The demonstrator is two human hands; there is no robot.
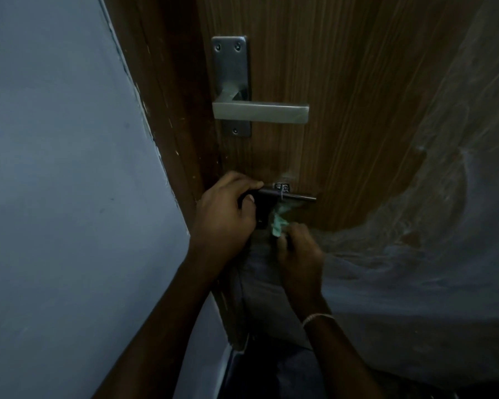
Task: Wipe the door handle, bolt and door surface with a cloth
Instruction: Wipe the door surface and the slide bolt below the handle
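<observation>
Beside the blue wall [55, 168], the left hand [225, 214] is curled round the left end of the bolt [294, 197], and just right of it the right hand [297, 251] pinches a small green cloth [280, 223] held up against the bolt's underside, the two hands close but apart. The bolt looks to be the step in hand; whether the handle [260, 112] above it has been wiped I cannot tell. The wide door [329, 67] face, partly under cloudy plastic film [429, 226] at the right, is probably yet to be done
</observation>
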